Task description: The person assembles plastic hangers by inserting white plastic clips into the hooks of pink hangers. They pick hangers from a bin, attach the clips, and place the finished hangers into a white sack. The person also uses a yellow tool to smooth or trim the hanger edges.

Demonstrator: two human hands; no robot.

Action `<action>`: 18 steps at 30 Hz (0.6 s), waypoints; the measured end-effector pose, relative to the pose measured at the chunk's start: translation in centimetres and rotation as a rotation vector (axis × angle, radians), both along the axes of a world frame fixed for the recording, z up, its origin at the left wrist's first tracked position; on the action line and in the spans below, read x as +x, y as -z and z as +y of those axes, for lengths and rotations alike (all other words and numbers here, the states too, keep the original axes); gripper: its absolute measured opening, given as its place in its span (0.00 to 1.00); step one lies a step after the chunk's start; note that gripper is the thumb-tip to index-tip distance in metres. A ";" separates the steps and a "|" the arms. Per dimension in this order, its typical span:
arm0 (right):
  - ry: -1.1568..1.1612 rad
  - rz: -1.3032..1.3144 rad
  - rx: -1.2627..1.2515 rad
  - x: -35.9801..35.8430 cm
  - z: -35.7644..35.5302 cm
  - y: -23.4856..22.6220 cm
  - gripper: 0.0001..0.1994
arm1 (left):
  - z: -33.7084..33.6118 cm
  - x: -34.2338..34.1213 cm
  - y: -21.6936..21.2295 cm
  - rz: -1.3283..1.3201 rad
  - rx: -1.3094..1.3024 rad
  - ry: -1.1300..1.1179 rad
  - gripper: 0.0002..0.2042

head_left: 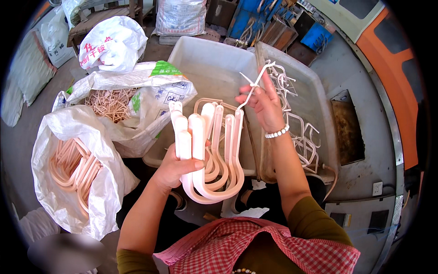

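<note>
My left hand is closed around a bunch of pale pink U-shaped plastic pieces, its thumb pressed across the front ones. The bunch hangs above the near edge of the tubs, with the rounded bends toward me. Up and to the right, my right hand pinches a thin white branched plastic sprue with its fingers. One end of the sprue reaches down beside the top of the rightmost U-shaped piece; whether they are joined, I cannot tell.
A whitish tub stands ahead, beside a second tub with more white sprues. On the left, one woven sack holds U-shaped pieces and another holds small pink sticks. An orange-and-grey machine borders the right.
</note>
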State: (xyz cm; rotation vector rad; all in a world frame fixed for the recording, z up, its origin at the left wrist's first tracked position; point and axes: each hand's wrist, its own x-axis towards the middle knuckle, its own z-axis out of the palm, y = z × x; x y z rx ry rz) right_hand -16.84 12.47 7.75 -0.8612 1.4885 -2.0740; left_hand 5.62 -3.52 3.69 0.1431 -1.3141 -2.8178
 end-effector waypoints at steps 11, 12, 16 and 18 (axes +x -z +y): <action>0.323 1.232 0.562 -2.6 2.4 -2.2 0.11 | -0.2 -0.1 0.1 -0.031 -0.157 0.014 0.23; 0.364 1.232 0.544 -2.5 2.2 -2.1 0.11 | -0.1 -0.1 0.2 -0.048 -0.201 0.011 0.22; 0.457 0.907 0.821 -1.7 1.2 0.5 0.16 | 1.4 -0.2 -0.1 -0.025 -0.518 -0.045 0.23; 0.354 0.462 1.008 -2.4 1.6 2.9 0.18 | 2.0 -0.5 0.0 -0.065 -0.829 0.023 0.23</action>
